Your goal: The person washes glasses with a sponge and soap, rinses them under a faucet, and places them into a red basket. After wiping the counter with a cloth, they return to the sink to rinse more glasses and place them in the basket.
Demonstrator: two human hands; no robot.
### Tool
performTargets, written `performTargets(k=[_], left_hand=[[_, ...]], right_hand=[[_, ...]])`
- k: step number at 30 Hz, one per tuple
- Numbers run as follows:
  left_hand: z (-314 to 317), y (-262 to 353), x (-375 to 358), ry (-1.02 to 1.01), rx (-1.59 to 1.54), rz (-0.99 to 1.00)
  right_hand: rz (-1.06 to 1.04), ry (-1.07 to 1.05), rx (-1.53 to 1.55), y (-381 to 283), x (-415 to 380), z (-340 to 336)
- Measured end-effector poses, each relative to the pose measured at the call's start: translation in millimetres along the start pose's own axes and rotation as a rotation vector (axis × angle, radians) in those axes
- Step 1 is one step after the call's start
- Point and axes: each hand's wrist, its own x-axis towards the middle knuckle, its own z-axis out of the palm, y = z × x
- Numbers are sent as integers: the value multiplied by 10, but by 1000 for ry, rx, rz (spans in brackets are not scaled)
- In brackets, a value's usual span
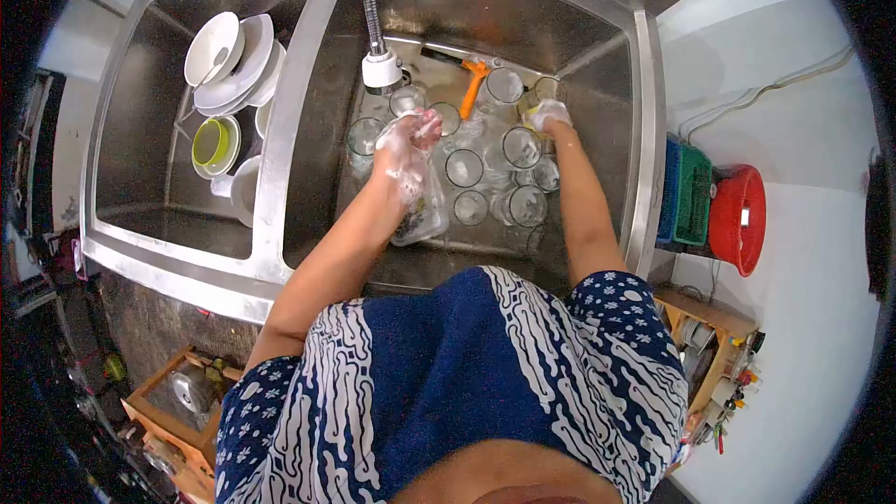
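Note:
My left hand (409, 138), covered in foam, hovers over the right basin with its fingers apart and nothing visible in it. Drinking glasses (464, 168) stand close together around and below it. Under my left wrist lies a clear plastic container (425, 215). At the basin's right side my right hand (551, 116), also foamy, is closed on a yellow sponge (533, 118), mostly hidden by suds and fingers. Just beyond that hand is a clear glass (549, 90). Whether the hand touches this glass is unclear.
A flexible tap (381, 69) hangs at the basin's back, beside an orange-handled tool (474, 89). White plates and bowls (215, 49) and a green bowl (210, 143) sit in the left basin. Red (737, 219) and green baskets (692, 194) hang at right.

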Motion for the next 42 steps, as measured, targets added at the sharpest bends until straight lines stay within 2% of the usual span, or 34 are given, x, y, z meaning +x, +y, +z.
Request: performTargets(k=[1,3,4,6,7,9,10,12,13,15,16,17,20,21,23,24,25,28,29,31,32,33,34,35,36,37,38,39,40,41,42], left_hand=[[-21,-1,17,1,-2,0],[-44,20,53,-43,-36,-20],[-21,43,36,-45,-38,-15],[39,81,-49,-17,-7,-28],[49,82,-56,-13,-12,-25],[51,71,-59,-14,-19,-17],[45,70,-56,-14,-25,-16],[36,42,-70,-45,-23,-18],[15,24,-36,-47,-24,-17],[-26,-4,46,-96,-23,-58],[-15,0,40,-98,-22,-57],[0,-4,32,-89,23,-52],[-9,-51,63,-128,105,-23],[-15,-66,81,-179,145,3],[51,-46,5,-205,188,39],[78,-44,-29,-230,234,71],[82,-56,-22,-232,235,74],[132,-74,-9,-468,441,368],[172,-77,-42,-470,443,368],[266,-51,-141,-535,659,833],[368,69,-427,-530,748,952],[319,74,-397,-528,751,954],[235,78,-329,-436,663,792],[197,111,-297,-346,577,631],[189,151,-259,-284,462,809],[153,193,-256,-277,444,802],[134,220,-245,-259,196,548],[118,251,-221,-236,-51,291],[95,274,-175,-232,-47,294],[92,293,-123,-239,-184,209],[74,281,-92,-245,-324,120]], right_hand=[[-1,-1,-2,-3,18,39],[109,162,100,-17,76,90],[105,166,99,10,125,100],[208,403,185,202,240,130],[202,401,182,405,435,234],[272,241,495,806,873,488],[269,242,491,788,795,378],[228,-125,1422,708,391,-89],[227,-124,1422,633,223,-296],[447,-61,1081,509,-12,-584],[419,-123,1318,519,36,-562],[417,-120,1319,582,36,-545],[222,-415,2001,635,-159,-547],[217,-416,1999,597,-200,-514],[38,-417,2380,455,-302,-444],[59,-421,2491,410,-318,-442],[55,-421,2492,332,-381,-489],[-55,-577,2448,-64,-705,-797],[-131,-505,2244,-161,-761,-779],[-48,-509,2194,-467,-1062,-806],[-94,-493,2116,-603,-1185,-710],[-138,-478,2037,-719,-1299,-621],[-206,-872,2255,-812,-1426,-592],[157,-539,2095,-1056,-1657,-665],[-14,-516,1954,-1053,-1721,-646],[-174,-490,1807,-1040,-1753,-637],[-179,-496,1813,-977,-1768,-690],[-295,-372,1823,-866,-1780,-798],[-407,-246,1825,-800,-1784,-870],[-285,7,2044,-822,-1750,-940],[-309,239,1987,-849,-1779,-984]])
